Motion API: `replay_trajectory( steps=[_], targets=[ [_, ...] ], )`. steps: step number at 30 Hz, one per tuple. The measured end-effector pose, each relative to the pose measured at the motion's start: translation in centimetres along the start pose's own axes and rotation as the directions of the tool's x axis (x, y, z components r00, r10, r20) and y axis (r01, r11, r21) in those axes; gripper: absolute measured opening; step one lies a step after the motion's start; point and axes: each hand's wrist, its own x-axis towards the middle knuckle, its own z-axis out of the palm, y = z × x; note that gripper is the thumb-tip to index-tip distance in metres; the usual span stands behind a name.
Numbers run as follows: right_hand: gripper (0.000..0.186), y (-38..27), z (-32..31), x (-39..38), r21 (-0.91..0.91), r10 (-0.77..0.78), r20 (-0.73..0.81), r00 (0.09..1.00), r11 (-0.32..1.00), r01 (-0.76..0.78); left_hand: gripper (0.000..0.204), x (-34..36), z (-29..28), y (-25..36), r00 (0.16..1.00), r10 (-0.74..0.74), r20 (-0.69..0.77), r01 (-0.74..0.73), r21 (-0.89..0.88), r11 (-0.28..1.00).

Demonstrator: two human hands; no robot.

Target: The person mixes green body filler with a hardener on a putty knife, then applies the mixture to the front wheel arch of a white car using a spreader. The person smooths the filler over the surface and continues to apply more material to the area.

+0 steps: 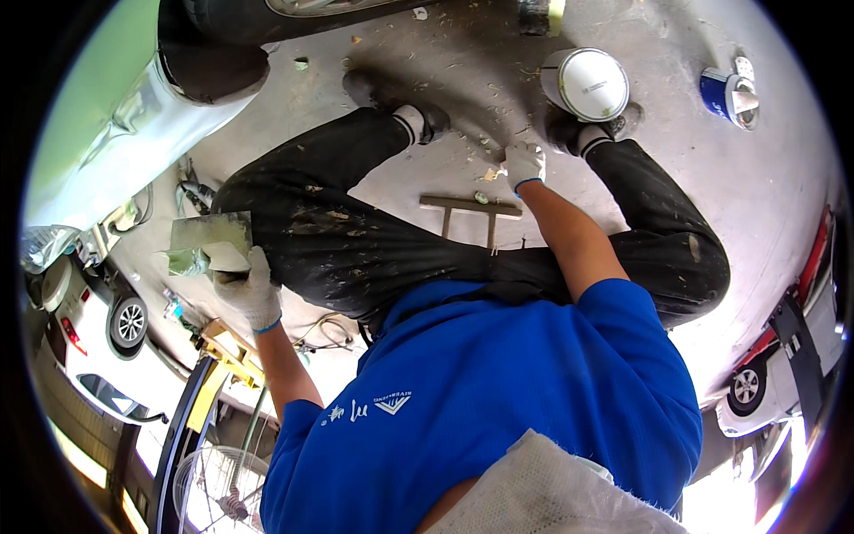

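A: Begin at the left. State?

B: Left hand [249, 289], 9 o'clock on my head feed. Gloved, fingers closed on the near edge of a flat plate [213, 230]. A pale green lump [185, 262], paste by its look, sits off the plate's 7 o'clock corner.

A: Right hand?

B: Right hand [525, 166], between 1 and 2 o'clock, gloved, curled, low toward the floor. From here I cannot tell how tightly it is shut or whether it grips anything. A yellowish scrap [491, 175] shows just beside it, at its 8 o'clock.

A: My handling notes, then?

B: I'd hold the plate level, with the thumb clear of the lump, since a corner load probably slides first. I'd also mind its 3 o'clock side: the dark trouser leg [311, 205] looks near, gap not measurable.

A: Further out?

B: Brown bar frame [471, 207] toward 1 o'clock, near the right hand; swing the wrist clear of it. White tin [598, 84] beyond, beside a shoe, so I'd plant that foot gently. Blue can [714, 89] at 2 o'clock; shiny vehicle panel [116, 147] at 10.
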Motion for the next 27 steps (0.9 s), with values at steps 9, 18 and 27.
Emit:
replay_trajectory(
  steps=[9,18,27],
  targets=[
    [0.026,-0.1,-1.4,-0.1,0.211,-0.139,0.094,0.986,0.971,0.116,0.045,-0.1,1.4,2.0,0.998,0.04,-0.045,-0.04,0.014,0.999],
    [0.052,-4.0,-15.3,1.3,0.698,-0.206,0.123,0.971,0.713,0.063,0.038,-1.5,4.7,7.1,0.987,0.16,-0.032,-0.153,0.166,0.974],
    [0.051,-4.5,-27.4,-9.6,0.992,-0.331,-0.028,0.943,-0.127,-0.015,0.037,-3.3,11.0,13.3,0.833,0.08,0.548,-0.068,-0.042,0.997]
  ],
)
